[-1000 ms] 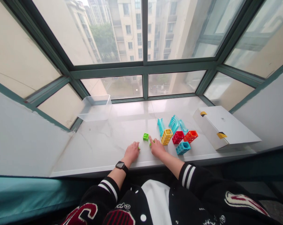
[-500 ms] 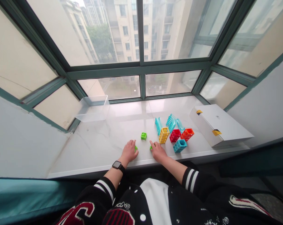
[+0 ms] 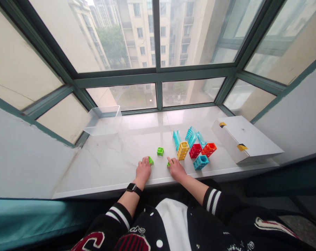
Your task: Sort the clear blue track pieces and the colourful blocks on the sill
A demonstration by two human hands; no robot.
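Observation:
My left hand (image 3: 143, 169), with a black watch on its wrist, is closed on a green block (image 3: 150, 160) low over the white sill. My right hand (image 3: 176, 169) is closed around another green block (image 3: 168, 164), mostly covered by its fingers. Between and beyond the hands a third green block (image 3: 160, 151) sits alone on the surface. Right of it stand a yellow block stack (image 3: 183, 150), a red stack (image 3: 195, 151), an orange stack (image 3: 209, 150) and a blue stack (image 3: 201, 162).
Behind the stacks lie clear turquoise track-like pieces (image 3: 191, 136). A transparent plastic bin (image 3: 104, 122) is at the back left of the sill (image 3: 108, 160). On the right rests a white box (image 3: 245, 137) with yellow-and-black tabs. Window frames (image 3: 158, 81) rise behind.
My left hand has turned and shifted slightly left, so more of its green block shows at the fingertips. My right hand and the stacks stay nearly where they were.

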